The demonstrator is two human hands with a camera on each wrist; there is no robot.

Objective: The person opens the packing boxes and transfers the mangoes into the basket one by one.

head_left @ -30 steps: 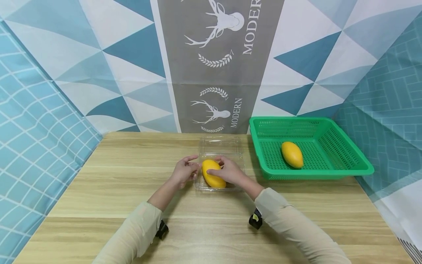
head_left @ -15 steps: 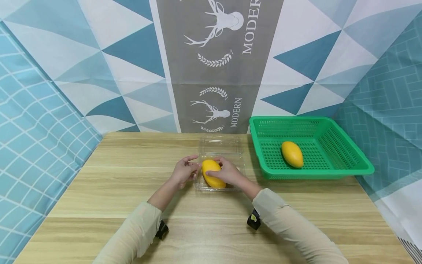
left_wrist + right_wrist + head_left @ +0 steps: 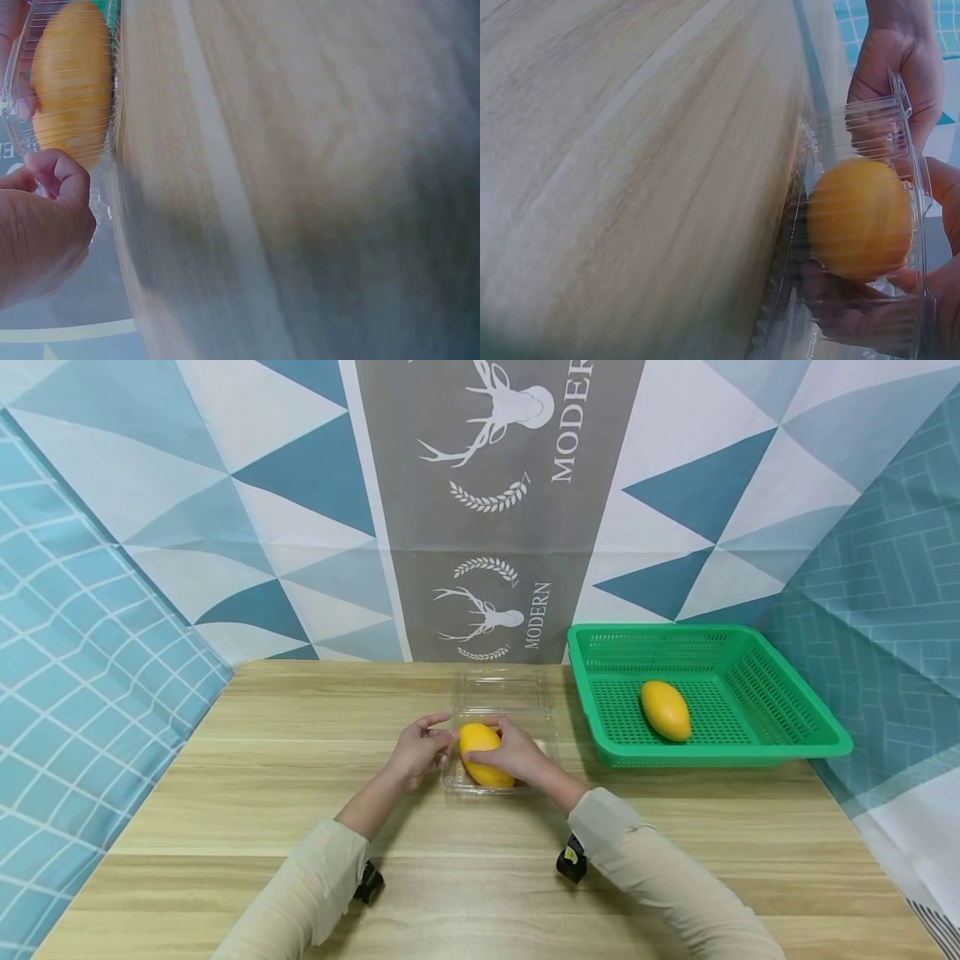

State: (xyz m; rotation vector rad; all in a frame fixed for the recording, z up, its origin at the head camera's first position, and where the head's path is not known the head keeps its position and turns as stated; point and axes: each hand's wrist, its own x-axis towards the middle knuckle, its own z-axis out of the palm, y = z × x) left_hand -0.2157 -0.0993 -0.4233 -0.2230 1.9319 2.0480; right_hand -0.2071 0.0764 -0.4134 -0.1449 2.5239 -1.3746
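A yellow mango [image 3: 475,739] lies tilted inside a clear plastic clamshell box [image 3: 504,690], whose lid is folded back toward the wall. My right hand [image 3: 522,754] grips the mango from its right side, thumb across the near part and fingers round the far side. In the right wrist view, the fingers [image 3: 847,307] show through the ribbed wall, below the mango [image 3: 859,217]. My left hand [image 3: 418,752] pinches the box's left rim with thumb and curled forefinger. The left wrist view has this left hand [image 3: 45,232] at the box's corner, close to the mango's end.
A green perforated basket [image 3: 712,752] stands at the back right of the wooden table [image 3: 300,777], with another mango [image 3: 665,711] in it. A patterned cloth wall [image 3: 480,510] rises behind the table's far edge.
My right wrist and forearm have shifted slightly left, and the right thumb has slid a little over the mango. The left hand, box and basket keep their places.
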